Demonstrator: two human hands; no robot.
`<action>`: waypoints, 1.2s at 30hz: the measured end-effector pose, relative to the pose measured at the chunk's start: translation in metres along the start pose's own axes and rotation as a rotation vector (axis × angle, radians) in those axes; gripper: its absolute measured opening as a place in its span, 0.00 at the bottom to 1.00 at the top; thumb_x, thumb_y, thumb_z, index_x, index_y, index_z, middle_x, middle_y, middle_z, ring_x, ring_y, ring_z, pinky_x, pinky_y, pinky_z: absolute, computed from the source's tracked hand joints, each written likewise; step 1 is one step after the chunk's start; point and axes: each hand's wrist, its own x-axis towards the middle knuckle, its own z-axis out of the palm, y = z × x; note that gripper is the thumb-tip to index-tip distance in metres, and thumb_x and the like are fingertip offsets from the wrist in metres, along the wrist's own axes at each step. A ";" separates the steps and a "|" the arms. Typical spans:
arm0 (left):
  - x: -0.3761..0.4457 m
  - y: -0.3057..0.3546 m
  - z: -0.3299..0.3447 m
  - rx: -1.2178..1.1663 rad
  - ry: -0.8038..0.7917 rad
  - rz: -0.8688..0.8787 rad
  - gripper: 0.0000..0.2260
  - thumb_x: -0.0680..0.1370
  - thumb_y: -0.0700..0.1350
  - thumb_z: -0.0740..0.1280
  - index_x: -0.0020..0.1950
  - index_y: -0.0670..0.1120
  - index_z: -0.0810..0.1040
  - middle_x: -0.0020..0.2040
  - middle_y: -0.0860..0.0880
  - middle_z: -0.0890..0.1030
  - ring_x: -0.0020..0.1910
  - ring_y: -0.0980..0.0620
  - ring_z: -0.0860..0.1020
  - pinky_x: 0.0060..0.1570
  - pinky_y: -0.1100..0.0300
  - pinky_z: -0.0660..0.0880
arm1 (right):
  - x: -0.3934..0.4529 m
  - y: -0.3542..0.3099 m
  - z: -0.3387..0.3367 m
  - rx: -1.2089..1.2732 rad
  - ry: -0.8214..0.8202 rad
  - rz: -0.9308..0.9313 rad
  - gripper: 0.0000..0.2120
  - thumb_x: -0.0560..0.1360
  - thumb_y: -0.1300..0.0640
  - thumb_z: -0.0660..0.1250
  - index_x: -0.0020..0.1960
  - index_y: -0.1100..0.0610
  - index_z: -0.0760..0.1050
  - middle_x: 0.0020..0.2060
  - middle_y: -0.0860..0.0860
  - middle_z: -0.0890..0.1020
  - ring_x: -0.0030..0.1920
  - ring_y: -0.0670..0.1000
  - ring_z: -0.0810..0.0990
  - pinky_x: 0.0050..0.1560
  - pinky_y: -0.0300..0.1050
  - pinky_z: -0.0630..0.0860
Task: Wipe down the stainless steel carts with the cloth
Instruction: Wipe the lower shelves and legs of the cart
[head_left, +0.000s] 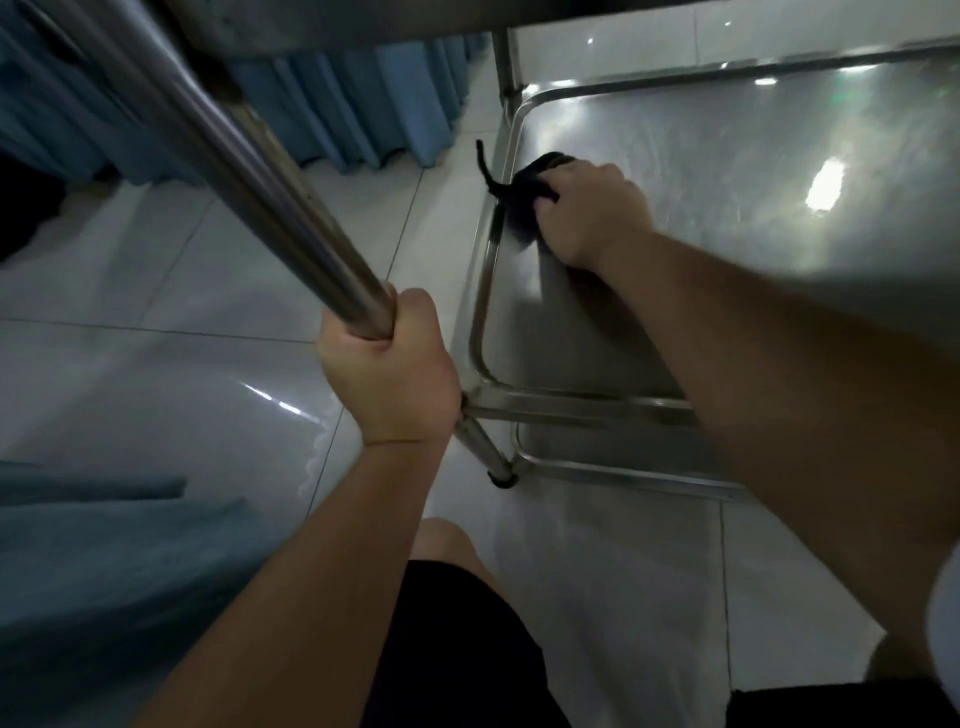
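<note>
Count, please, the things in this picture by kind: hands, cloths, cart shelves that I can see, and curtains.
Hands: 2, the left hand gripping the cart post, the right hand holding the black cloth
Cloths: 1
Cart shelves: 2, the shelf being wiped and a lower one
Blue curtains: 2, far and near
Total: 7

Black cloth (524, 200) bunched at steel cart shelf (727, 171) left rim

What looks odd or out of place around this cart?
Nothing is spilled or damaged. Only a strip of the black cloth dangles over the shelf rim while the right hand wipes; the left hand grips the cart post.
</note>
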 end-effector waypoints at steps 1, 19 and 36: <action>0.000 -0.001 0.000 -0.003 0.002 -0.001 0.08 0.70 0.44 0.68 0.39 0.46 0.68 0.33 0.41 0.67 0.28 0.44 0.67 0.27 0.56 0.69 | -0.008 -0.006 0.002 0.018 -0.022 -0.040 0.23 0.82 0.46 0.57 0.76 0.45 0.73 0.74 0.52 0.75 0.71 0.60 0.72 0.69 0.55 0.69; -0.005 0.011 -0.012 0.244 -0.075 -0.041 0.17 0.73 0.50 0.67 0.50 0.36 0.78 0.35 0.46 0.83 0.32 0.53 0.82 0.30 0.60 0.77 | -0.201 0.102 -0.035 -0.035 0.001 -0.041 0.22 0.85 0.43 0.57 0.78 0.42 0.70 0.78 0.44 0.71 0.77 0.53 0.68 0.75 0.54 0.65; -0.192 -0.004 0.055 0.686 -0.871 0.338 0.15 0.80 0.52 0.67 0.66 0.55 0.75 0.59 0.57 0.74 0.56 0.59 0.75 0.58 0.60 0.72 | -0.256 0.228 -0.090 -0.072 0.099 0.227 0.25 0.85 0.41 0.55 0.80 0.43 0.68 0.79 0.45 0.69 0.79 0.53 0.67 0.77 0.54 0.65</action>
